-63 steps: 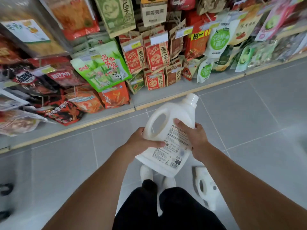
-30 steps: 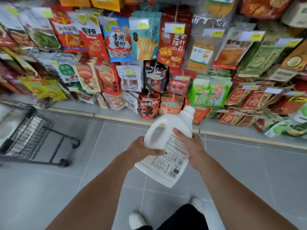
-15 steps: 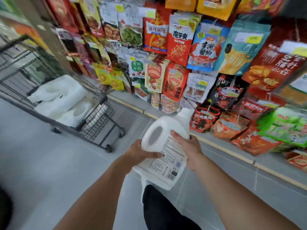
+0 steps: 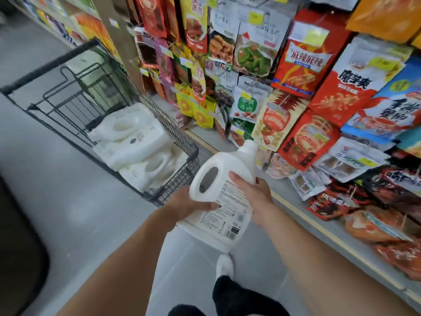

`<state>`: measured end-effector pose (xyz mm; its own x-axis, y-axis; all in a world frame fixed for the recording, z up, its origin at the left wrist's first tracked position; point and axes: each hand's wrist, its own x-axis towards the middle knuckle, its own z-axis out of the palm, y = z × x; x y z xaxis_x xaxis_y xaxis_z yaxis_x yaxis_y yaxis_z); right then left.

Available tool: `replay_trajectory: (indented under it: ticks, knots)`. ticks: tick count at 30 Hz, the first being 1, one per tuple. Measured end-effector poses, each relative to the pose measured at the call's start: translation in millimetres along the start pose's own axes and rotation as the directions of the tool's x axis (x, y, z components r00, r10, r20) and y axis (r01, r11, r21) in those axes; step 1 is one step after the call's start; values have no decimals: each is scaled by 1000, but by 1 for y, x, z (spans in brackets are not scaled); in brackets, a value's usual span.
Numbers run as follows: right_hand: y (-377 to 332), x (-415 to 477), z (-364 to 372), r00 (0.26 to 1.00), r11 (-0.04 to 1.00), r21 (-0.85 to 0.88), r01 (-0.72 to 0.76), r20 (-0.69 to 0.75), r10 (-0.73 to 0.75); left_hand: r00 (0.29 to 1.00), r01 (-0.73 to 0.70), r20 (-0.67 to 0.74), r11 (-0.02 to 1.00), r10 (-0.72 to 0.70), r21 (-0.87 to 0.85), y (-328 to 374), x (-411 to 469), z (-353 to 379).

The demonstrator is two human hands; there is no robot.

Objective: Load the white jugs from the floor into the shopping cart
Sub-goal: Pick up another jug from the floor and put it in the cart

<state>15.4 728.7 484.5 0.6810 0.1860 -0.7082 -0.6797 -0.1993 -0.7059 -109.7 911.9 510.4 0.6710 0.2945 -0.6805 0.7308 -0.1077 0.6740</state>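
Item: white jug (image 4: 227, 215), carried tilted with cap pointing up and away, label facing the camera, above the floor (image 4: 79, 213) and just short of the near corner of the cart (image 4: 182, 176).

Risks, as judged:
- The cart already holds several loaded jugs (image 4: 134, 142) lying on their sides and filling most of the basket. A jug dropped onto that heap may roll or shift the pile, since the rounded bodies give no flat seat.
- The near rim stands between jug and basket. Too low a lift would knock the base against the wire wall and could push the wheeled cart away.
- Snack packets (image 4: 296, 65) hang close on the right. A wide swing of the elbow may brush them off their hooks.
- The smooth plastic is held by its sides, not its handle, so a loosened grip could let it slip.

Hands:
- Left hand (image 4: 185, 205): grasping the jug low on the handle side, thumb laid across the label.
- Right hand (image 4: 252, 193): wrapped round the opposite shoulder of the jug, thumb on the front face.
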Motion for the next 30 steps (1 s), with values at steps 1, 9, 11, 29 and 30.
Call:
replay_trajectory:
  ticks: [1, 9, 11, 29, 30]
  knots:
    - [-8, 7, 13, 1000, 1000, -5, 5, 7, -5, 1000, -3, -5, 1000, 3, 0, 2, 7, -14]
    - [-54, 48, 131, 1000, 999, -36, 21, -15, -21, 1000, 12, -16, 999, -13, -37, 9, 58, -133]
    - [-61, 56, 163, 1000, 999, -31, 4, -25, -5, 1000, 19, -5, 1000, -19, -10, 8, 75, -166]
    - [-100, 132, 488, 973, 992, 70, -103, -202, 115, 982, 57, 168, 982, -87, 178, -35, 240, -491]
    - [-104, 138, 503, 975, 992, 68, -107, -188, 118, 981, 70, 165, 983, -98, 169, -35, 244, -505]
